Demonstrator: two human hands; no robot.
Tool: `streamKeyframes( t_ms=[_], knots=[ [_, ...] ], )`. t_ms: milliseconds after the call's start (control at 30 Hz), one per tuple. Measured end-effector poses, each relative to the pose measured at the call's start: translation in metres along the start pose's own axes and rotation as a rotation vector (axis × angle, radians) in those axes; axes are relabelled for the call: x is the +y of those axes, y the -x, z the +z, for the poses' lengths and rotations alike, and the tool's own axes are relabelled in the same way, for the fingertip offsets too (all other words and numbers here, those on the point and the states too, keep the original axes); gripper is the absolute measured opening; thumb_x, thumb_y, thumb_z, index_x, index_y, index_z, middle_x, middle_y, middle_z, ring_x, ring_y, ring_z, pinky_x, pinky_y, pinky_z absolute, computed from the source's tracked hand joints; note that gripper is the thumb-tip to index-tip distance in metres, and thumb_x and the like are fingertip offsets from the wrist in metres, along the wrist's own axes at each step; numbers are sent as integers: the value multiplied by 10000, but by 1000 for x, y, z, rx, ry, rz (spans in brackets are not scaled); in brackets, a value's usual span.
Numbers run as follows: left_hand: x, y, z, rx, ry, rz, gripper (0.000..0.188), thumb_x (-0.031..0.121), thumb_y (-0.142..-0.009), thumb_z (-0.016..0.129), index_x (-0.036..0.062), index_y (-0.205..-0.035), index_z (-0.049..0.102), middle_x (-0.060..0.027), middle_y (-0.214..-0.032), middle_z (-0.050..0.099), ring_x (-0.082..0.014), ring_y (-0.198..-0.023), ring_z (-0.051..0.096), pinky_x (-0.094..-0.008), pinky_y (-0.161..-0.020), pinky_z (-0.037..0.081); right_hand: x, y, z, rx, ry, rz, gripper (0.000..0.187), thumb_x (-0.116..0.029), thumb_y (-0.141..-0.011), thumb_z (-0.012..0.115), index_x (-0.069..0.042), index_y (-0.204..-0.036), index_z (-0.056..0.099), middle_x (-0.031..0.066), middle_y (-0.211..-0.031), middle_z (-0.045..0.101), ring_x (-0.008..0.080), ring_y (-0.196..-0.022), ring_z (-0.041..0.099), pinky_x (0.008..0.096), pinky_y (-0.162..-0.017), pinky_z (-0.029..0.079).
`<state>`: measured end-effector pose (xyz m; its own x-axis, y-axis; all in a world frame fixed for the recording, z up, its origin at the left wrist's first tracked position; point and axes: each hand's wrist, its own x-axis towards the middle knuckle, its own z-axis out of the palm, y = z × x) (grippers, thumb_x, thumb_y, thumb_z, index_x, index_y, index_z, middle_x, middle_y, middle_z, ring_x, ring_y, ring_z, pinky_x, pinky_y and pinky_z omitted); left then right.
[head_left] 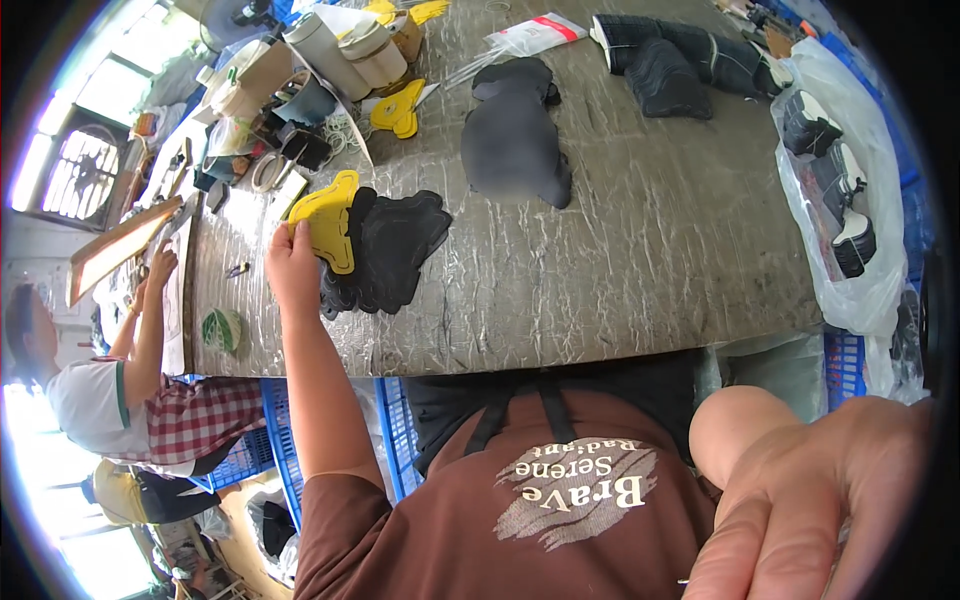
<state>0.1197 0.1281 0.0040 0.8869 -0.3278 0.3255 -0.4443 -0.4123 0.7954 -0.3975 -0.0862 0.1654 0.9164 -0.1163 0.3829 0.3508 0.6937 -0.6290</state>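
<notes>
My left hand [293, 262] pinches the edge of a flat yellow pattern piece [328, 218] with curved outlines and slits along its border. The piece partly overlaps a pile of black cut-out pieces [390, 250] with wavy edges, lying on the table. Close to the camera at the lower right is my right hand [800, 510], raised, its fingers bent together. A tiny shiny tip shows beside those fingers, but what they hold is hidden. Farther off, a stack of dark cut pieces [515, 135] lies mid-table.
The table [620, 250] has a wrinkled film cover. Another yellow piece [398, 108], tubs and a grey cylinder [325, 55] stand far left. Black rolled bundles [690, 55] lie far right, beside a clear bag [850, 200] of black-and-white parts. A co-worker [110, 400] works at left.
</notes>
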Motion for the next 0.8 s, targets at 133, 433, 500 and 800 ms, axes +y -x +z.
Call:
streamKeyframes(
  t_ms=[133,433,500,800],
  knots=[
    [6,3,5,97,203,-37,246,170,-992,507,-40,-959,631,-43,-818,652,-100,-698,562,-255,-658,453,13,-14,11,-1,13,-52,357,-105,-1008,332,161,-860,519,245,-764,534,438,-809,626,564,-755,502],
    [13,59,-2,185,890,-166,229,169,-1015,474,-18,-1085,587,-123,-1039,647,-208,-942,640,-333,-821,520,48,-69,30,-2,43,-148,338,-105,-1006,341,145,-867,521,236,-773,538,416,-794,624,536,-728,504],
    [-1,77,2,62,1086,-234,221,152,-1008,482,-25,-1090,586,-136,-1062,657,-238,-980,651,-361,-859,532,48,-61,29,-17,42,-164,334,-105,-1005,343,142,-869,522,233,-775,539,411,-790,623,530,-722,504],
    [-23,107,32,-237,1258,-324,191,95,-991,473,-21,-1085,592,-153,-1116,658,-267,-1045,637,-401,-945,502,49,-11,8,-69,-3,-265,316,-106,-1003,352,127,-876,524,223,-783,543,390,-775,620,502,-695,506]
  ],
)
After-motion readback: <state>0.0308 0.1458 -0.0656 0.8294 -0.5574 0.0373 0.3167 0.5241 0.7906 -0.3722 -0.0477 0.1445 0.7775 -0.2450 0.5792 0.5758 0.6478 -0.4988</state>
